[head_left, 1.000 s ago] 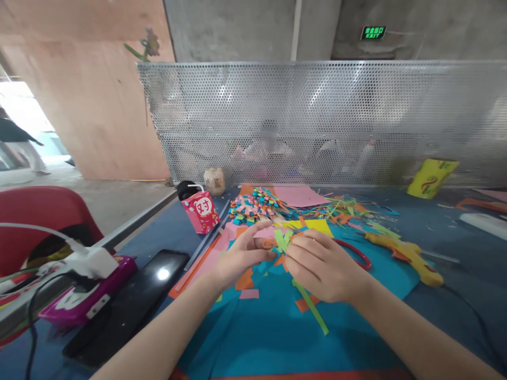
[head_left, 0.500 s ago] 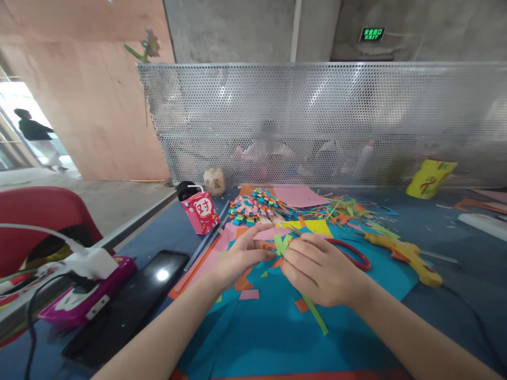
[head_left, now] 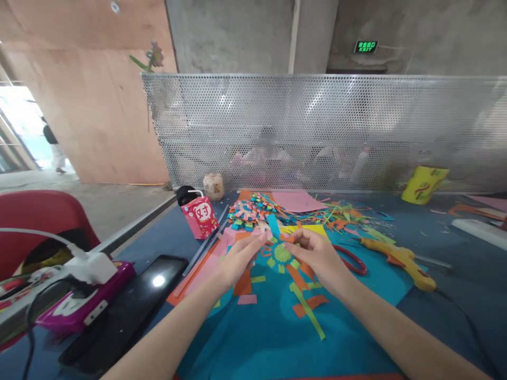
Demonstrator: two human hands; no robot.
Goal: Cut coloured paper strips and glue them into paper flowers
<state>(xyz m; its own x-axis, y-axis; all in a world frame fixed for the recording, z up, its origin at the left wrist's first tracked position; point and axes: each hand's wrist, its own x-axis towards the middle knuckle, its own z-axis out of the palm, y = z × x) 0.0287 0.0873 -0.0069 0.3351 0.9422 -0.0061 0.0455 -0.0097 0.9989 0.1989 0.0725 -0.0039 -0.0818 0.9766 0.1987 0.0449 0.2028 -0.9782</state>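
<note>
Between my hands a layered paper flower [head_left: 282, 253] faces me, with a round green centre, a fringed blue ring and green, orange and blue petals. My right hand [head_left: 320, 254] pinches its upper right edge by an orange petal, thumb in front. My left hand [head_left: 242, 257] has its fingertips closed together at the upper left edge; its thumb is hidden. A blue strip [head_left: 273, 226] sticks up between the fingertips. Below lie a green strip [head_left: 311, 314] and orange scraps [head_left: 310, 305] on blue paper [head_left: 253, 338]. Red-handled scissors [head_left: 351, 262] lie beside my right hand.
Fringed paper pieces [head_left: 250, 211] and cut strips [head_left: 344, 211] lie behind. A yellow glue gun [head_left: 400, 258] is at right, a red drink box [head_left: 200, 216], phone [head_left: 127, 309] and purple power strip [head_left: 89, 306] at left. A perforated metal screen [head_left: 317, 126] borders the table.
The flower has turned its face towards me. My left fingers have drawn together, and my right hand has changed its grip. More orange and green scraps show beneath. The view has tilted up slightly.
</note>
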